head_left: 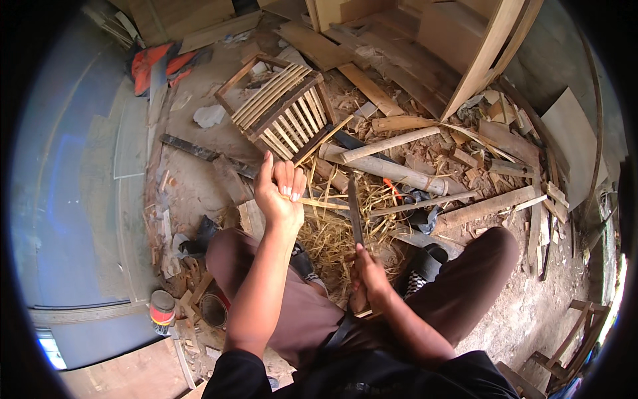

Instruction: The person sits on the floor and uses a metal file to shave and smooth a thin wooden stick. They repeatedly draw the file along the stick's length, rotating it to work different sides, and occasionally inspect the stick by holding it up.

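My left hand (282,194) is raised in front of me, its fingers closed round a thin bamboo strip (324,204). The strip points right, and its far end lies close to the knife blade. In my right hand (372,278) is a long knife (355,216), blade upward and away from me, its handle mostly hidden by the fingers. A small pale end shows under that hand; I cannot tell what it belongs to. Curly bamboo shavings (332,243) are heaped on the ground between my feet. Beyond my left hand stands a slatted wooden frame (286,110).
A thick bamboo pole (392,171) lies beyond the shavings, with wood offcuts (485,209) strewn to the right. Two tins, one a paint tin (162,311), stand at the left beside a blue-grey panel (73,199). An orange cloth (149,66) lies far left.
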Motion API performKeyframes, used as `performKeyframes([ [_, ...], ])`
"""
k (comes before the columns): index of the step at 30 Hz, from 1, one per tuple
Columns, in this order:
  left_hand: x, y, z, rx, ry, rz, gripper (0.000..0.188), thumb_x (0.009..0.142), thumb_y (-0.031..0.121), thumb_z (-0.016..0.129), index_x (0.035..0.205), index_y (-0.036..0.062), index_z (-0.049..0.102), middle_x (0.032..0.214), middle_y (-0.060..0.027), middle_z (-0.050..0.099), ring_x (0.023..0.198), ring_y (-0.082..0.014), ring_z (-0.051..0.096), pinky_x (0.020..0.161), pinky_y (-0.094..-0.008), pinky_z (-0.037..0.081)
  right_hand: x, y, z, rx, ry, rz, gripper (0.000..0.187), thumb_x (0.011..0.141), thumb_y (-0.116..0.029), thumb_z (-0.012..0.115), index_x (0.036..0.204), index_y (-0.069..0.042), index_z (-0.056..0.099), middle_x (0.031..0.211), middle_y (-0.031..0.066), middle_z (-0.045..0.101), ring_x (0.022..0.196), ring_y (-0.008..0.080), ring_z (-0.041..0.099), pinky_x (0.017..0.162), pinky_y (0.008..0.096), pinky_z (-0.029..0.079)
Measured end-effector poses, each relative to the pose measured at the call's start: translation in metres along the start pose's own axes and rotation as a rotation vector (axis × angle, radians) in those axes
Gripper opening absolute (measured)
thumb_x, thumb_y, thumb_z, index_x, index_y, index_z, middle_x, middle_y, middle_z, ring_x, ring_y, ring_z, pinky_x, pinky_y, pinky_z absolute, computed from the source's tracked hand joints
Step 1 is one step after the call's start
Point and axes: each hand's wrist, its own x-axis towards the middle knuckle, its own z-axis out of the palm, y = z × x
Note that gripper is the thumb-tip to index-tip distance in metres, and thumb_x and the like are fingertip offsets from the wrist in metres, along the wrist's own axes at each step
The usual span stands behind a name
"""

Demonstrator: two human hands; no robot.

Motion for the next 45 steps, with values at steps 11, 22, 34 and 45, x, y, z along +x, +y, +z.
performKeyframes([
  [11, 0.005, -0.003, -0.001, 0.003, -0.065, -0.050, 0.063, 0.109, 0.037, 0.039, 0.051, 0.0169, 0.025, 0.049, 0.0022, 0.024, 0.043, -0.0112, 0.021, 0.045, -0.0279, 0.020, 0.037, 0.011, 0.003, -0.368, 0.064, -0.224, 0.063, 0.108, -0.055, 0.040, 0.093, 0.001, 0.064, 0.055, 0.0000, 0.046, 0.044, 0.0110, 0.043, 0.043, 0.0302, 0.034],
  [22, -0.002, -0.005, -0.009, 0.016, -0.079, -0.048, 0.063, 0.109, 0.038, 0.040, 0.051, 0.0180, 0.027, 0.050, 0.0025, 0.027, 0.042, -0.0113, 0.022, 0.048, -0.0271, 0.023, 0.024, -0.011, 0.053, -0.704, 0.125, -0.595, 0.044, 0.109, -0.034, 0.044, 0.098, 0.004, 0.063, 0.066, 0.0201, 0.063, 0.059, 0.0346, 0.060, 0.062, 0.0451, 0.048],
  [34, 0.000, -0.003, -0.009, -0.010, -0.131, -0.050, 0.061, 0.110, 0.037, 0.036, 0.053, 0.0164, 0.028, 0.052, 0.0024, 0.025, 0.045, -0.0112, 0.019, 0.048, -0.0280, 0.020, 0.031, -0.034, 0.064, -0.641, -0.008, -0.636, 0.042, 0.109, -0.033, 0.045, 0.091, 0.002, 0.057, 0.065, 0.0219, 0.062, 0.060, 0.0367, 0.064, 0.060, 0.0493, 0.047],
  [45, 0.000, -0.013, -0.008, 0.009, -0.197, -0.052, 0.062, 0.111, 0.036, 0.034, 0.052, 0.0177, 0.029, 0.051, 0.0035, 0.026, 0.043, -0.0097, 0.020, 0.047, -0.0256, 0.021, 0.108, 0.039, 0.020, -0.414, 0.169, -0.427, 0.052, 0.109, -0.044, 0.044, 0.090, 0.003, 0.058, 0.071, 0.0048, 0.058, 0.064, 0.0172, 0.053, 0.060, 0.0384, 0.045],
])
